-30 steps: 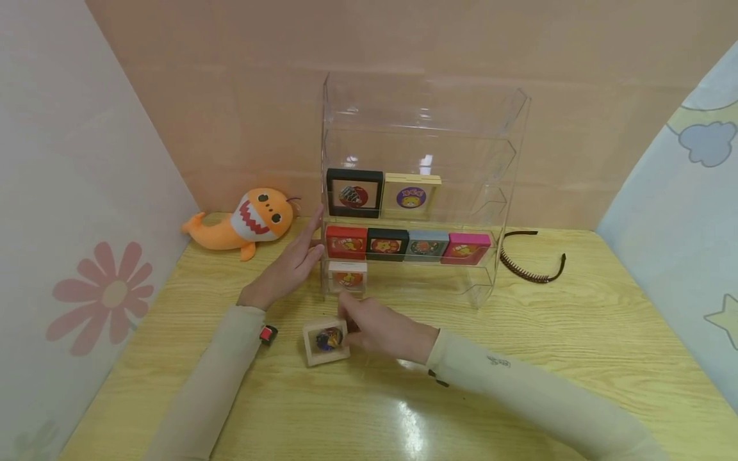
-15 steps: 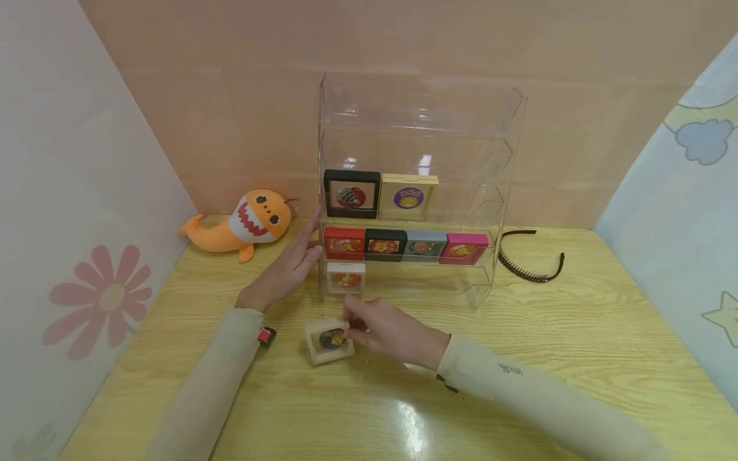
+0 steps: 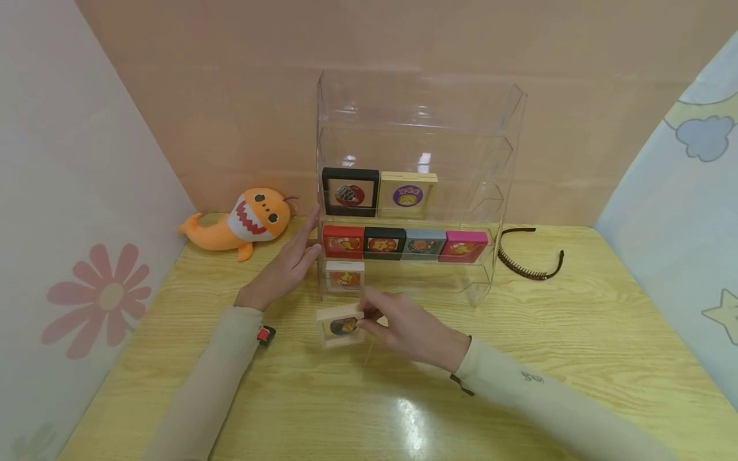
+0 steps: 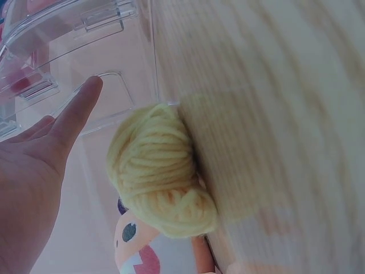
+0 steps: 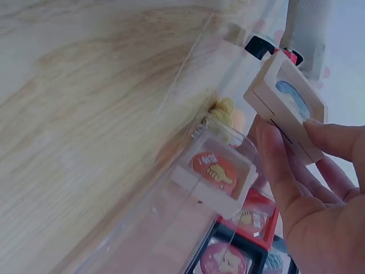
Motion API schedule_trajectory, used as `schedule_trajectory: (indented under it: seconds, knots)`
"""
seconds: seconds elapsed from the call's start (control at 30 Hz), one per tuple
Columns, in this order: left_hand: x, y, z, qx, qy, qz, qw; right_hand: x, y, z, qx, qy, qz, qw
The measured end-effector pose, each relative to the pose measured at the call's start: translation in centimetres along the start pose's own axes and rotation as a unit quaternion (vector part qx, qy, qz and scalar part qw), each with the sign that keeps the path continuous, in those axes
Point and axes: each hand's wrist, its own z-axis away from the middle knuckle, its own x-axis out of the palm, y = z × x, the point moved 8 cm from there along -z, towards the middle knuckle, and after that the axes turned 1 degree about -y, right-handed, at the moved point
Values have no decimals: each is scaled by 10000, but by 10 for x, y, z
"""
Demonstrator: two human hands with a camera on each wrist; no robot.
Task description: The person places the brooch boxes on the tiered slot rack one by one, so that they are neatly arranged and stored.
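Observation:
In the head view my right hand point(image 3: 406, 330) pinches a small pale wood-coloured display frame point(image 3: 341, 328) by its right side, between thumb and fingers. A round dark badge shows inside it. The frame is tilted and raised in front of the clear acrylic rack point(image 3: 415, 282), just below its bottom tier. My left hand point(image 3: 282, 269) lies along the rack's left side with straight fingers, holding nothing. A white frame point(image 3: 344, 276) stands at the left end of the bottom tier. Above it are a red frame point(image 3: 343, 243), a black one, a grey one and a pink one point(image 3: 463, 248).
A larger black frame point(image 3: 350, 193) and a cream-yellow frame point(image 3: 407, 195) stand on a higher tier. An orange shark plush point(image 3: 239, 223) lies left of the rack, a dark headband point(image 3: 527, 272) right of it. The left wrist view shows a ball of yellow yarn point(image 4: 159, 171) near my left hand.
My right hand has lifted the wood-coloured frame, shifting it right and a little nearer the rack while tilting it more upright. The left hand stays at the rack's side.

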Motion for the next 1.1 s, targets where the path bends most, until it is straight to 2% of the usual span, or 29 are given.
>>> schedule_trajectory:
  seconds: [0.43,0.53,0.77,0.93,1.1]
  knots:
    - [0,1,1,-67,-33,-41,10000,-29,-2,13,-413,714,343,9960]
    - [0,1,1,-85,-30,-43,10000,-36,0,17,-421,872,629,9933]
    - [-1,2,0,-69,-28,-91,9999,-53,6,27,-420,1435,1424,9784]
    - [-1,1,1,-80,-29,-63,9999,-64,14,30,-383,1775,1515,9716]
    - [-1,1,1,-102,-42,-23,9999,-68,24,31,-205,1889,1760,9659]
